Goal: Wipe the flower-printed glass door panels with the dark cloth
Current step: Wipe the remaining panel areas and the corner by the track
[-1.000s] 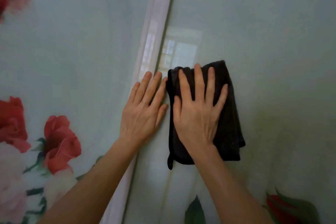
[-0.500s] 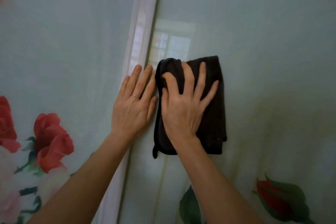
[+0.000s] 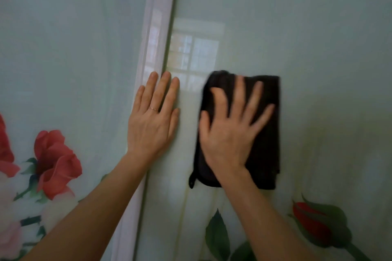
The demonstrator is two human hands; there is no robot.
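Observation:
Two pale green glass door panels fill the view, the left panel (image 3: 70,53) and the right panel (image 3: 318,48), split by a white frame strip (image 3: 158,17). Red flowers are printed low on both. My right hand (image 3: 229,131) presses a folded dark cloth (image 3: 267,133) flat against the right panel, fingers spread and blurred by motion. My left hand (image 3: 152,121) lies flat with straight fingers across the frame strip and the right panel's left edge. A gap of bare glass separates it from the cloth.
A bright window reflection (image 3: 191,55) shines on the right panel above the hands. A red flower print (image 3: 55,161) sits at lower left and a red bud print (image 3: 314,224) at lower right. A small loop hangs from the cloth's lower left corner (image 3: 192,182).
My right hand has slid the cloth rightward, away from the frame strip, and its fingers have spread wider. My left hand stays flat on the strip.

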